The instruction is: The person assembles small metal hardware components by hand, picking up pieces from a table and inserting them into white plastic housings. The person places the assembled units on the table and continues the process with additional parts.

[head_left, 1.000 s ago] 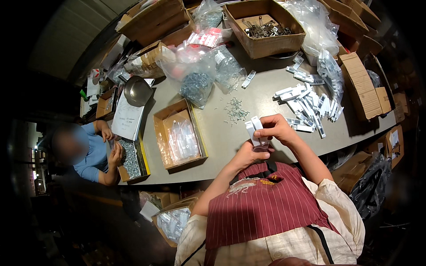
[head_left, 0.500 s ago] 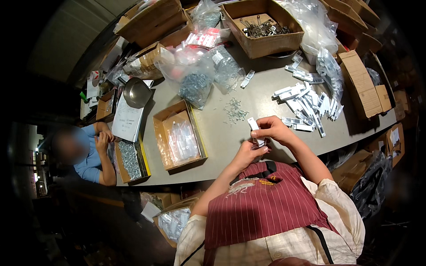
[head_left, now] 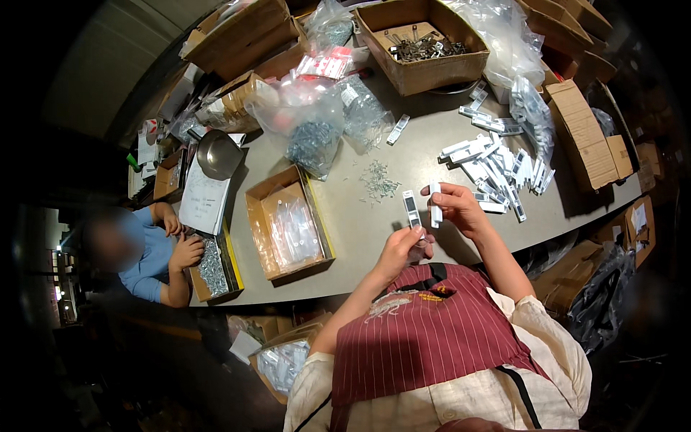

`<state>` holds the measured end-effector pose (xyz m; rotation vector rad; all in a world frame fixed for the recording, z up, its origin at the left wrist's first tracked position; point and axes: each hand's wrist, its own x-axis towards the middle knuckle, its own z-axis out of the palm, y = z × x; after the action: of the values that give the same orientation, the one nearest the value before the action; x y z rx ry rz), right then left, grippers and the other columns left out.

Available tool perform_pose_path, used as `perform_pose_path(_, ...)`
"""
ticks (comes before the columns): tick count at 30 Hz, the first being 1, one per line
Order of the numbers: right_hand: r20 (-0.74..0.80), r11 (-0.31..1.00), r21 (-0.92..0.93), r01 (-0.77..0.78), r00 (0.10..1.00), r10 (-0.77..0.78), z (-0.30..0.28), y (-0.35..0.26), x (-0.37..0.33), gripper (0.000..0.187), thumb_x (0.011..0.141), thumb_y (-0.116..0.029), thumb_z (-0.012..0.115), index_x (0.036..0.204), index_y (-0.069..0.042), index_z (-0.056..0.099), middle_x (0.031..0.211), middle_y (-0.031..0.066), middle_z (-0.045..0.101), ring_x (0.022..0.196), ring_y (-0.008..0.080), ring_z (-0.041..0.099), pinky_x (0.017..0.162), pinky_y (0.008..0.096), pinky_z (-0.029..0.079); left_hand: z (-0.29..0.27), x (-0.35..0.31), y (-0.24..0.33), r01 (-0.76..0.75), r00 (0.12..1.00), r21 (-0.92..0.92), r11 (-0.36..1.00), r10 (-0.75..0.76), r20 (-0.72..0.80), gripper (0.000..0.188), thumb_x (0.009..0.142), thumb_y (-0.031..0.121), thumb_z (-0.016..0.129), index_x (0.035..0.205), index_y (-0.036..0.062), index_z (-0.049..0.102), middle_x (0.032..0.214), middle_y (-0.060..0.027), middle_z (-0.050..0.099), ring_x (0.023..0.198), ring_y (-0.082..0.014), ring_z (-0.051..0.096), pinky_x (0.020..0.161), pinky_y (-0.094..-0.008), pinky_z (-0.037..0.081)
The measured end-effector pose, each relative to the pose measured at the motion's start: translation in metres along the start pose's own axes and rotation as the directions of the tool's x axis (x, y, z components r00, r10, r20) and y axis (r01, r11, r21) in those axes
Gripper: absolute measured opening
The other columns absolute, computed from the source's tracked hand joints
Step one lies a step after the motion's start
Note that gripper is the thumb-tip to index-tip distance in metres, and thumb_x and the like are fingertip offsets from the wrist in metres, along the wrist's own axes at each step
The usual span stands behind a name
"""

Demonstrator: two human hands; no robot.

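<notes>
My left hand point(head_left: 398, 253) pinches a slim white rectangular piece with dark insets point(head_left: 411, 204), its upper end pointing away from me. A bit of clear plastic seems to lie under those fingers, but I cannot make it out well. Just to the right, my right hand point(head_left: 462, 209) grips a second white piece point(head_left: 435, 204) upright between thumb and fingers, plain side showing. The two pieces are side by side with a small gap. Beyond them lies a scatter of small screws point(head_left: 379, 181) on the table. Right of my hands is a loose heap of similar white pieces point(head_left: 493, 160).
Left of my hands stands an open cardboard box point(head_left: 260, 225) holding clear bags. Farther back are a bag of screws point(head_left: 314, 144) and a carton point(head_left: 432, 78) of metal parts. At the left, a co-worker's hand point(head_left: 188, 250) reaches over a screw box point(head_left: 233, 261). Another carton point(head_left: 586, 140) stands right.
My hands, close together before, have drawn apart, and two separate white pieces now show, one in each. The co-worker's hands have lowered toward the screw box.
</notes>
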<state>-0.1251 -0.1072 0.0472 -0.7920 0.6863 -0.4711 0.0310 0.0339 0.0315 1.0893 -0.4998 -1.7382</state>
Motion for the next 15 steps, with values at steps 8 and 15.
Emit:
perform_pose_path(8,0.066,0.947,-0.322,-0.004,0.997,0.027,-0.003,0.004,0.000,0.018,0.085,-0.015,0.079,0.097,-0.004,0.072,0.077,-0.0044,0.064,0.065,0.0032,0.052,0.059,0.0203,0.038,-0.003,0.004,-0.007,-0.018,0.996,0.211,0.977,0.000,0.084,0.042,0.107,0.035,0.046,0.095,-0.0001,0.065,0.075,-0.0067,0.068,0.068,-0.0127,0.062,0.066,-0.0266,0.048)
perform_pose_path(15,0.202,0.936,-0.347,-0.055,0.970,0.132,-0.006,0.001,0.002,0.022,0.083,-0.010,0.080,0.100,0.002,0.073,0.086,0.0020,0.071,0.076,0.0069,0.063,0.070,0.0219,0.049,-0.003,0.001,-0.003,0.062,0.989,0.217,0.974,-0.089,0.115,0.042,0.107,0.036,0.048,0.095,0.0001,0.066,0.074,-0.0041,0.067,0.065,-0.0099,0.060,0.062,-0.0247,0.045)
